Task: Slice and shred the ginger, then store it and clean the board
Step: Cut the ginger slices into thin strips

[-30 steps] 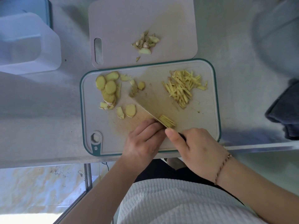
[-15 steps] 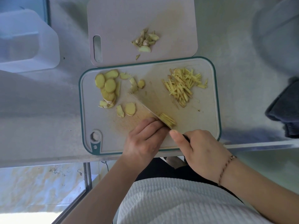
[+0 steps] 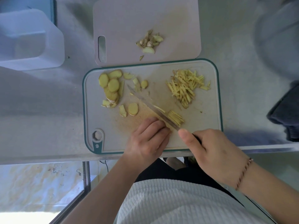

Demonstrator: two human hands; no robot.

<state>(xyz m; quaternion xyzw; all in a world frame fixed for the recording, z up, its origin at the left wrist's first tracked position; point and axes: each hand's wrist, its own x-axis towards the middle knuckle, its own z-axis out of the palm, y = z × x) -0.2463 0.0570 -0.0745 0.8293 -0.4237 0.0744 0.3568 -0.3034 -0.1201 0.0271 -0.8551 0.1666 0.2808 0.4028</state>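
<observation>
A teal-rimmed cutting board (image 3: 210, 120) lies at the counter's front edge. Ginger slices (image 3: 111, 85) are heaped at its left, and a pile of ginger shreds (image 3: 186, 88) lies at its right. My right hand (image 3: 210, 147) grips a knife (image 3: 150, 105) whose blade runs diagonally across the board. Freshly cut strips (image 3: 175, 118) lie just right of the blade. My left hand (image 3: 148, 138) presses curled fingers down on a stack of ginger slices against the blade's left side; the stack is mostly hidden under the fingers.
A second pale board (image 3: 126, 21) behind holds ginger peel scraps (image 3: 150, 43). A translucent plastic container (image 3: 30, 39) stands at the far left. A dark cloth (image 3: 286, 113) lies at the right edge. The steel counter's front edge (image 3: 48, 159) runs below the board.
The knife blade has shifted slightly left into the held stack and more cut strips lie to its right. My right hand has drawn back a little toward me.
</observation>
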